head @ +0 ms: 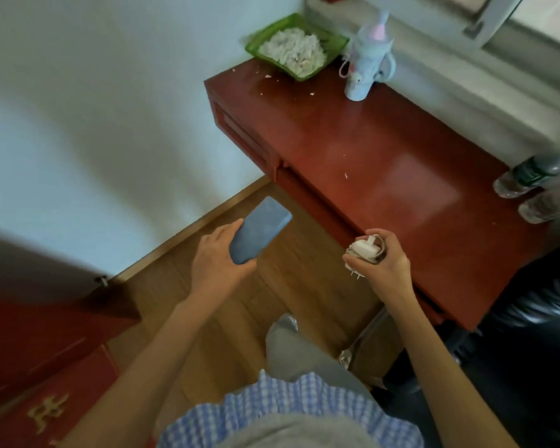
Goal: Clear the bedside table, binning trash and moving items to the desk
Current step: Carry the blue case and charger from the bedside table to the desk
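Observation:
My left hand [219, 260] grips a blue phone-sized case [259, 229], held over the wooden floor to the left of the red wooden desk [385, 176]. My right hand [382, 257] is curled round a white charger plug with its cable wound about it [364, 250]; the metal prongs point down, just over the desk's front edge. Both hands hold their things in the air, apart from the desk top.
At the desk's far corner sits a green tray of white scraps [296, 46], with a pale blue sippy cup [366, 63] beside it. Plastic bottles [530, 185] stand at the right edge. A black bag [530, 334] lies lower right; red furniture [46, 367] lower left.

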The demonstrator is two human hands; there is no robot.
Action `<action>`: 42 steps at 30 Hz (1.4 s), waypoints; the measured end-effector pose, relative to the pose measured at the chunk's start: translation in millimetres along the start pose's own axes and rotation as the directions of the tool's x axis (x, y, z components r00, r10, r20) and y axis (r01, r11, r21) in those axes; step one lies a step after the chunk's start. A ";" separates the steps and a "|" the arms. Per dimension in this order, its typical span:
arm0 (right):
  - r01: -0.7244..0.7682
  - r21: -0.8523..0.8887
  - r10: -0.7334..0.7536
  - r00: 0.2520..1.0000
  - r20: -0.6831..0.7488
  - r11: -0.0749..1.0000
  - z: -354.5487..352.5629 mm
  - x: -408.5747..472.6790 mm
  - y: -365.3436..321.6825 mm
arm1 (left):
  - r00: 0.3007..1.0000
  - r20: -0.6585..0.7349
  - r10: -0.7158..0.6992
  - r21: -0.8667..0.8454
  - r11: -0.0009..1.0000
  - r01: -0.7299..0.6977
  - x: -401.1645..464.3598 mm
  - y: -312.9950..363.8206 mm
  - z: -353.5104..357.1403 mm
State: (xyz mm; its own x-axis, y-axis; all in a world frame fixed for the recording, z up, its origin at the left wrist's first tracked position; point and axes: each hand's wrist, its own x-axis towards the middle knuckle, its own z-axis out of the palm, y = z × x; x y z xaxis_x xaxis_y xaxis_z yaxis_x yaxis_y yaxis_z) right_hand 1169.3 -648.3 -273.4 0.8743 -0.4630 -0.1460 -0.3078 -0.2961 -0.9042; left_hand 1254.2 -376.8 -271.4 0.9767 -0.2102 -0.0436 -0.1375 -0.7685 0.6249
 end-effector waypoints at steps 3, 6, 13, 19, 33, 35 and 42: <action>-0.021 -0.006 0.020 0.998 -0.063 1.000 -11.8 43.2 -8.1 | 0.999 0.001 0.036 -0.028 0.999 -0.036 52.4 29.6 4.7; -0.042 -0.021 0.039 0.993 -0.114 0.999 -23.6 82.4 -16.3 | 0.998 0.016 0.056 -0.106 0.993 -0.054 102.2 49.2 11.3; -0.080 -0.020 0.074 0.973 -0.220 0.997 -43.0 146.3 -22.9 | 0.978 0.083 0.192 -0.060 0.980 -0.188 199.1 79.6 36.5; -0.157 -0.016 0.142 0.927 -0.346 0.987 -39.6 195.7 -22.0 | 0.935 0.187 0.301 -0.049 0.953 -0.298 286.5 98.6 55.2; -0.344 0.139 0.362 0.761 -0.538 0.929 24.1 296.2 -41.3 | 0.815 0.415 0.403 -0.044 0.904 -0.425 466.6 79.3 103.5; -0.361 0.163 0.389 0.745 -0.542 0.918 28.2 305.8 -40.1 | 0.812 0.429 0.396 -0.035 0.906 -0.423 475.5 79.2 109.7; -0.385 0.196 0.429 0.736 -0.524 0.902 21.8 338.9 -36.6 | 0.839 0.413 0.354 -0.013 0.924 -0.383 493.0 82.5 129.1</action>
State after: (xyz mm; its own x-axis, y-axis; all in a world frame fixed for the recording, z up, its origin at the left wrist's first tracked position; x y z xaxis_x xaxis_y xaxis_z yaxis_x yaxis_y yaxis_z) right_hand 1485.0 -776.2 -298.6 0.3150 -0.9053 -0.2849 -0.5409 0.0755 -0.8377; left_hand 1703.1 -621.8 -342.0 0.7031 -0.6977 -0.1372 -0.4989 -0.6215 0.6041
